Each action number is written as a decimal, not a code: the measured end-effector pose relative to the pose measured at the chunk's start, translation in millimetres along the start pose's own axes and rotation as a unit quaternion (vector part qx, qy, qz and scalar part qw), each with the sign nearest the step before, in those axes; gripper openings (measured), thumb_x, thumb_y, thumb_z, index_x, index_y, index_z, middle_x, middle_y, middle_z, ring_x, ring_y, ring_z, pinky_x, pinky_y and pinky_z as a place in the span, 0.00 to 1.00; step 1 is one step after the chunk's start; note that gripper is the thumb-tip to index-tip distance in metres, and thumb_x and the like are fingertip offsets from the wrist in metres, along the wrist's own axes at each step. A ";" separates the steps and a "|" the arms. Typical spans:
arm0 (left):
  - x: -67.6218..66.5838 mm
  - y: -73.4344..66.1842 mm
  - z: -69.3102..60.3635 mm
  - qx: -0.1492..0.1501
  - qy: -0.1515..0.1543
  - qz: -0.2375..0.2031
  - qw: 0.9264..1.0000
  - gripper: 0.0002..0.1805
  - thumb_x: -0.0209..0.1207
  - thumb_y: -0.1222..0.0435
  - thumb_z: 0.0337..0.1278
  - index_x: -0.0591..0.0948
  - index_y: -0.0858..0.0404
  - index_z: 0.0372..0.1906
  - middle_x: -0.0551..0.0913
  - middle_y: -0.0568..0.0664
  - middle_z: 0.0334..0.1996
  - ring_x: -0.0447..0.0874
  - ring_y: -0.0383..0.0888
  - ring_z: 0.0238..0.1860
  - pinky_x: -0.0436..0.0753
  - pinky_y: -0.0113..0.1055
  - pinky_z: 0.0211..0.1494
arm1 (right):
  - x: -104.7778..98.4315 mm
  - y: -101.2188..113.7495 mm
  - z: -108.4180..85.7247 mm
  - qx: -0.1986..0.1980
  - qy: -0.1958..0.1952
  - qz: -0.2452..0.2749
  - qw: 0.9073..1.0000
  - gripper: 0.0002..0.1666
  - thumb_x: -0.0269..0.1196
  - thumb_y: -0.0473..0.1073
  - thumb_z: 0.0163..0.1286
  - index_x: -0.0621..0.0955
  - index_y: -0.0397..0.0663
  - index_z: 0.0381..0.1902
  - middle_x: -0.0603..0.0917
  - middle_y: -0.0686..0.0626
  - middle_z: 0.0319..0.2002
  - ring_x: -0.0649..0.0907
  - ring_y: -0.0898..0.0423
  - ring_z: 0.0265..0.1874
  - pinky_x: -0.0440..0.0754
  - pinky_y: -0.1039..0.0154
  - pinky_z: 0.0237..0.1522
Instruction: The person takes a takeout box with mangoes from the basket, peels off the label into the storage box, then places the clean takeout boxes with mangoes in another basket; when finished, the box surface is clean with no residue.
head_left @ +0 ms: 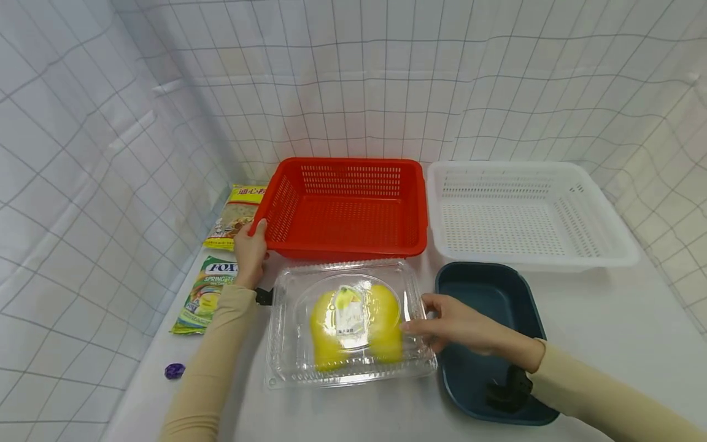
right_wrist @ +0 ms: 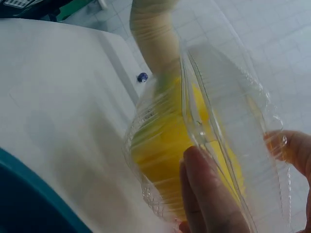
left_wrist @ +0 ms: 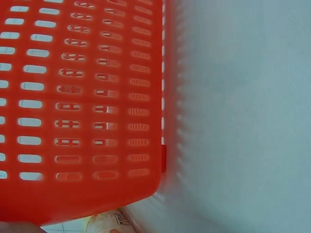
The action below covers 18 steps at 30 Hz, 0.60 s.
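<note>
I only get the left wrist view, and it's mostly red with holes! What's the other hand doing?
Observer: The right hand is pinching the edge of a clear plastic box.
Child: Ooh! What colour is the stuff inside?
Observer: Yellow. In the head view, the yellow contents show through the plastic, but I can't tell for sure what they are.
Child: And what's next to my red basket, over towards the right hand's side?
Observer: A white basket, with holes in it too.
</note>
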<state>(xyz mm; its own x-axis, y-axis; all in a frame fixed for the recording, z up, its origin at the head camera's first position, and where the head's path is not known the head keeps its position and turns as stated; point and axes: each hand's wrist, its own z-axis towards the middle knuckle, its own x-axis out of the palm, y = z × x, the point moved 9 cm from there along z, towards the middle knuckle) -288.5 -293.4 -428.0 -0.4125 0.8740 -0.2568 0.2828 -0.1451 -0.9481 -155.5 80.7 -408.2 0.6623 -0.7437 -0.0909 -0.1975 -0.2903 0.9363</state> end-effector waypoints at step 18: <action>0.6 -3.4 0.7 0.011 0.019 0.033 0.999 0.28 0.46 0.46 0.68 0.70 0.60 0.64 0.76 0.55 0.43 0.65 0.37 0.18 0.68 0.27 0.18 | 18.5 -22.0 14.3 0.058 -0.036 -0.001 0.998 0.25 0.68 0.51 0.60 0.68 0.38 0.35 0.78 0.43 0.30 0.79 0.54 0.24 0.82 0.62 0.28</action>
<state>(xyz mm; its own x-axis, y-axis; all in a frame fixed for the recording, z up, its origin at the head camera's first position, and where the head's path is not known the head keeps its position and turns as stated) -290.3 -292.6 -425.0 -0.3609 0.8789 -0.3119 0.2897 -0.2123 -0.9333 -149.3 64.8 -435.3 0.6108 -0.7824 -0.1214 -0.2813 -0.3577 0.8905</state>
